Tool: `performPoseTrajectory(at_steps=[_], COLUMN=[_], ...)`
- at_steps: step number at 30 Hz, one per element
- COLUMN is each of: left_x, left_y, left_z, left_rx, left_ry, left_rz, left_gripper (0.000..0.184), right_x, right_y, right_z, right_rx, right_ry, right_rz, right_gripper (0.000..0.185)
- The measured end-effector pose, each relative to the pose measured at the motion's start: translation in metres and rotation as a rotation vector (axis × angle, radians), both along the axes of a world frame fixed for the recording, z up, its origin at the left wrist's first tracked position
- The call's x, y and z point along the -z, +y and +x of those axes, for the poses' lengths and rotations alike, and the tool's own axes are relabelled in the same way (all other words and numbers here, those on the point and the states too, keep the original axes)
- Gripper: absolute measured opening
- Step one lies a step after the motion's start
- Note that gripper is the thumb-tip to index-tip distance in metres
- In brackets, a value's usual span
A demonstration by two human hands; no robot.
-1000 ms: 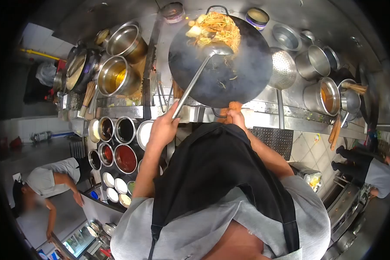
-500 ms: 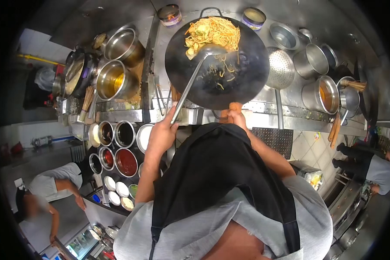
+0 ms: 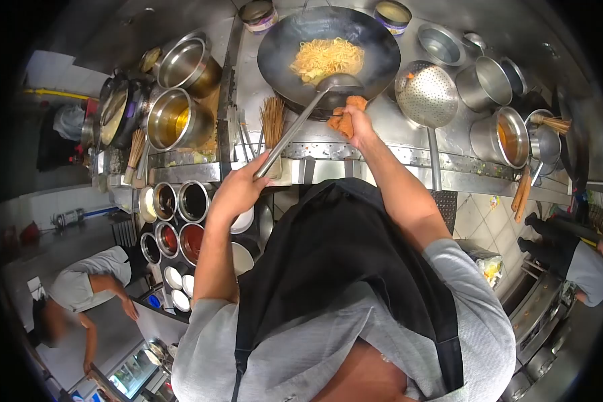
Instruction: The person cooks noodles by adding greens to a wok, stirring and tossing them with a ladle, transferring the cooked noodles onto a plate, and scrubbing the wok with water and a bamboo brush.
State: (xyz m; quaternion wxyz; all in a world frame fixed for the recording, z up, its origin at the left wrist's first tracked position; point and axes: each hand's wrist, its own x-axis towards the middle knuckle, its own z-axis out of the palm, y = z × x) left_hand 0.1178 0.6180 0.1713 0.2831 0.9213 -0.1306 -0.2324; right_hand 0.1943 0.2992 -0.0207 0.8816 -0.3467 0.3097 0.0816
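Observation:
My left hand is closed around the long handle of a metal ladle. Its bowl rests over the near side of a black wok, just in front of a heap of fried noodles. My right hand grips an orange cloth at the wok's near rim; whatever handle lies beneath the cloth is hidden. The wok sits far back on the steel stove. A bamboo brush stands between my left hand and the wok.
To the wok's right lies a perforated strainer, with metal pots beyond. On the left are a pot of yellow liquid and several sauce containers. One co-worker stands at lower left, another at far right.
The wok has moved away from me, my right hand and the cloth going with it. The noodles, earlier near the far rim, now lie gathered mid-wok. My left hand has shifted slightly forward.

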Motion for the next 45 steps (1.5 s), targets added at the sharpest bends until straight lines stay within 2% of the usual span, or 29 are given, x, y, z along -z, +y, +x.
performPoseTrajectory(at_steps=[5,8,11,12,14,17,21,23,24,27,29,31,33,35,36,38,39,40,42,43,45], left_x=[0.063,0.081,0.093,0.126,0.102,0.098,0.036,0.025,0.014,-0.012,0.031,0.047,0.041,0.031,0.026,0.002,-0.021,-0.044,-0.067,-0.069,-0.023], left_y=[-0.027,-0.039,-0.05,-0.048,-0.068,-0.062,-0.018,0.019,0.033,0.028,0.034,0.018,-0.001,0.0,0.011,0.031,0.04,0.045,0.043,0.041,0.038], left_z=[0.032,0.047,0.066,0.07,0.057,0.031,-0.005,-0.014,-0.015,-0.005,0.006,0.009,0.0,-0.013,-0.02,-0.029,-0.033,-0.034,-0.03,-0.027,-0.018], left_rx=[-0.16,-0.255,-0.327,-0.324,-0.433,-0.475,-0.333,-0.216,-0.228,-0.178,-0.016,0.008,-0.048,-0.082,-0.082,-0.094,-0.111,-0.076,-0.106,-0.083,0.003], left_ry=[0.024,0.021,0.015,-0.066,0.06,0.274,0.42,0.287,0.336,0.288,0.031,-0.102,-0.085,-0.085,-0.096,-0.041,0.031,0.033,0.168,0.175,-0.037], left_rz=[-0.086,-0.213,-0.21,-0.241,-0.365,-0.522,-0.432,-0.263,-0.265,-0.04,-0.011,0.014,0.068,0.063,0.031,-0.035,-0.066,-0.013,0.15,0.191,0.103], left_gripper=[0.059,0.059,0.064,0.065,0.067,0.068,0.071,0.069,0.066,0.066,0.064,0.062,0.061,0.06,0.06,0.061,0.061,0.063,0.062,0.062,0.061], right_x=[0.021,0.026,0.009,0.008,0.014,0.021,0.006,-0.015,-0.041,-0.033,-0.023,-0.015,-0.02,0.038,0.026,-0.015,-0.006,-0.043,-0.031,-0.03,-0.026], right_y=[-0.005,-0.007,-0.009,-0.011,-0.015,-0.014,-0.012,-0.013,-0.012,-0.005,-0.007,-0.004,0.017,0.012,0.013,0.015,0.006,0.01,0.003,0.004,0.008], right_z=[0.006,0.008,0.003,0.003,0.007,0.01,0.0,-0.013,-0.021,-0.02,-0.025,-0.049,-0.104,-0.149,-0.153,-0.154,-0.131,-0.108,-0.057,-0.046,-0.038], right_rx=[-0.033,-0.07,-0.133,-0.152,-0.186,-0.183,-0.132,-0.066,-0.103,-0.058,-0.108,-0.132,-0.016,-0.127,-0.099,-0.039,-0.045,0.016,0.031,0.006,-0.057], right_ry=[-0.055,-0.017,0.026,0.034,0.045,0.028,0.03,0.056,0.081,0.08,0.053,-0.02,-0.048,-0.143,-0.128,-0.096,-0.096,-0.021,-0.022,-0.02,-0.004], right_rz=[0.038,-0.028,-0.048,-0.072,-0.122,-0.169,-0.094,-0.012,0.01,-0.003,0.01,0.039,-0.055,-0.069,-0.06,-0.039,0.054,0.059,0.107,0.057,-0.039], right_gripper=[0.027,0.028,0.03,0.03,0.029,0.031,0.028,0.023,0.02,0.021,0.024,0.028,0.035,0.04,0.04,0.042,0.043,0.038,0.024,0.026,0.029])
